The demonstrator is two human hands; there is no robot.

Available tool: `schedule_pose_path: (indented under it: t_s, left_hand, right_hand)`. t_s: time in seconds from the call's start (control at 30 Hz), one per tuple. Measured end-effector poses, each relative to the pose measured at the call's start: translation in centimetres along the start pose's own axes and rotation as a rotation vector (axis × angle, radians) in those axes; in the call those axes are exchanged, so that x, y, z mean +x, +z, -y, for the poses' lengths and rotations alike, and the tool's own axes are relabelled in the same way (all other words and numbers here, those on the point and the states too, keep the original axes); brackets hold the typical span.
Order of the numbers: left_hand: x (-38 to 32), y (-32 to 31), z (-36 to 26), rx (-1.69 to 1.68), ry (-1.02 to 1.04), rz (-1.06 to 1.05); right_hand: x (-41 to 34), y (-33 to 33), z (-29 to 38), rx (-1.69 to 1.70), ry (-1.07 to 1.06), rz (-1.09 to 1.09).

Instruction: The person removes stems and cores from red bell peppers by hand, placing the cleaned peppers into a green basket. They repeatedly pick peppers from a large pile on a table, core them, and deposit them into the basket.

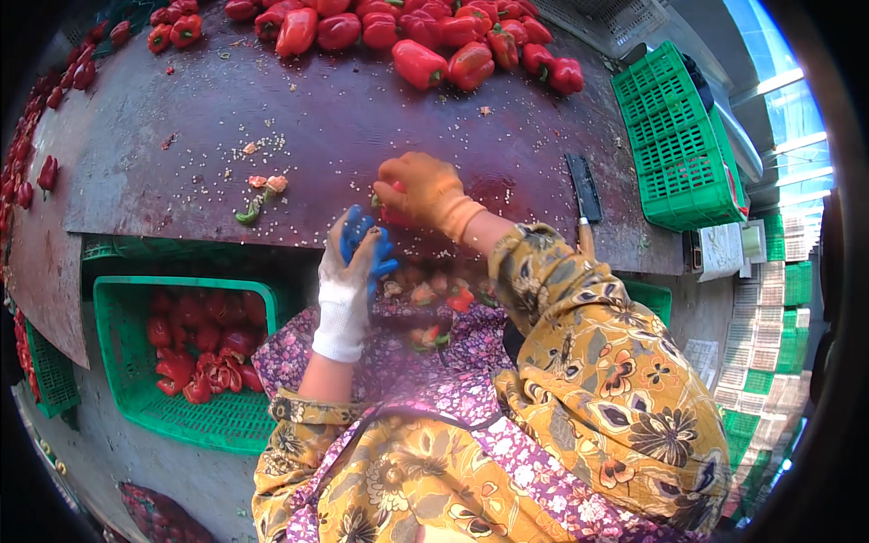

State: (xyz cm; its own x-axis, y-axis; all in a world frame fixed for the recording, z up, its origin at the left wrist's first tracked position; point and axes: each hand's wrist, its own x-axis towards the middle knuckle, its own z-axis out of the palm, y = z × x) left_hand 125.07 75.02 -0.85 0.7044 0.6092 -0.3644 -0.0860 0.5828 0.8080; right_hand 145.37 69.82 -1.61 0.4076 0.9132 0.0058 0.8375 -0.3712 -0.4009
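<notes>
My right hand (424, 190), in an orange glove, is closed around a red bell pepper (395, 216) over the table's front edge. Most of the pepper is hidden by the fingers; a bit of green stem shows. Just left of it is my left hand (354, 248), in a white glove with blue-coated fingers. Its fingers are bent and apart, and nothing shows in them. Below both hands, pepper cores (422, 294) with red scraps lie on the purple floral apron (468, 332) across my lap. A broad-bladed knife (584, 186) with a wooden handle lies right of my right arm.
A pile of whole red bell peppers (421, 64) covers the table's (326, 129) far side. Seeds and a green stem scrap (250, 212) are scattered nearer. A green crate (183, 434) of peppers stands lower left; another green crate (672, 136) is on the right.
</notes>
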Motion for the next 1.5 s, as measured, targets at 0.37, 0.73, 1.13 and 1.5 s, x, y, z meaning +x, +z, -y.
schedule_pose_path:
  t_s: [0.37,0.73,1.13,1.5]
  left_hand:
    - [3.2,2.3,3.5,0.963,0.613,0.006]
    - [-0.3,1.9,2.3,0.219,0.073,0.587]
    - [1.2,1.5,4.3,-0.213,-0.296,0.151]
    - [2.2,2.9,7.9,-0.01,-0.14,0.314]
  right_hand:
    - [1.2,-2.2,0.6,0.365,0.37,0.118]
    - [-9.7,-8.9,2.0,0.497,-0.11,-0.01]
    - [-6.7,-2.5,-1.5,-0.113,0.03,0.066]
    - [-2.5,-3.2,-1.6,-0.158,0.262,0.185]
